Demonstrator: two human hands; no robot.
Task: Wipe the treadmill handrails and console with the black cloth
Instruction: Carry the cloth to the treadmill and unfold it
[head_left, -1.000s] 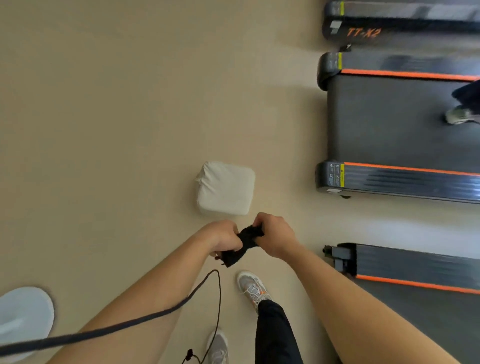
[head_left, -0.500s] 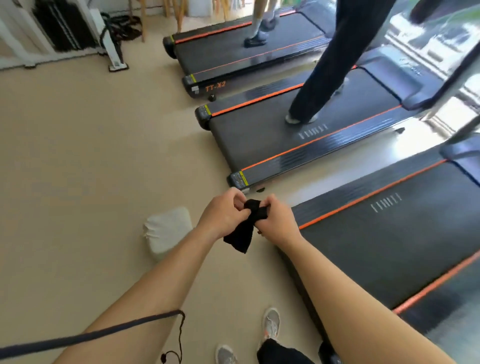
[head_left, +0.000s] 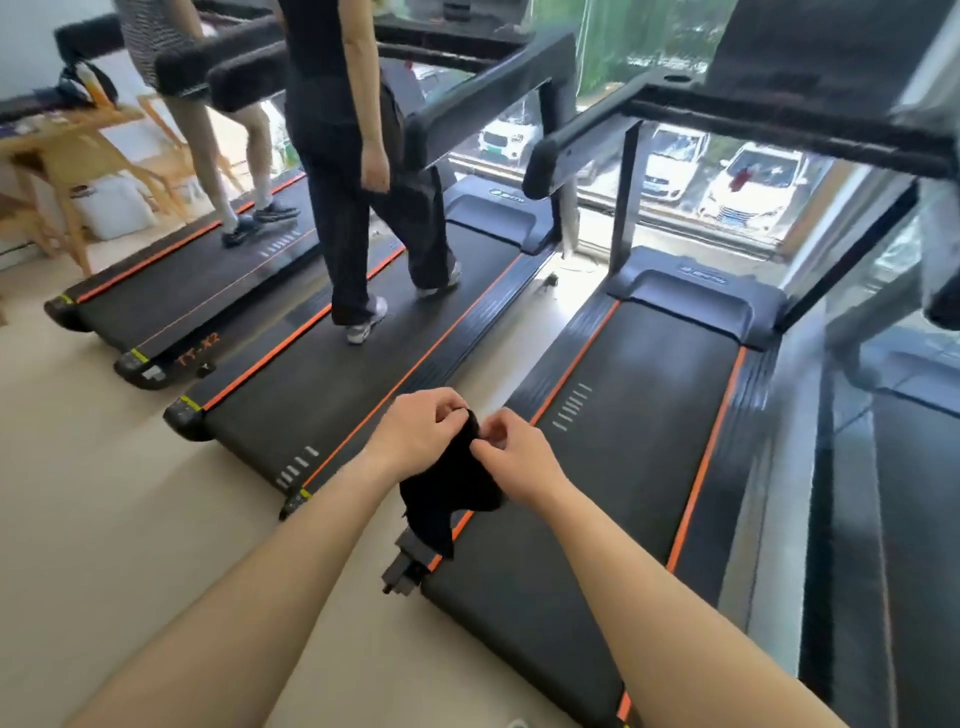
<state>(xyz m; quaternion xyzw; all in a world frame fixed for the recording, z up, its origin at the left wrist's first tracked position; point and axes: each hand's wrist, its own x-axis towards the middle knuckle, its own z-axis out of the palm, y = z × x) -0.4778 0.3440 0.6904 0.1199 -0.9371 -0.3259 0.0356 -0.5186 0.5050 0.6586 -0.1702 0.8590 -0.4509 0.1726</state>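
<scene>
Fingers (head_left: 457, 410) of both hands pinching the soft, light black cloth (head_left: 452, 483) at its top edge, hanging limp.

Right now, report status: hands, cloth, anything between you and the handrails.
Left hand and right hand both gripping black cloth, held in the air. Nearest handrail untouched, empty treadmill belt ahead. Two people walking on treadmills to the left.
</scene>
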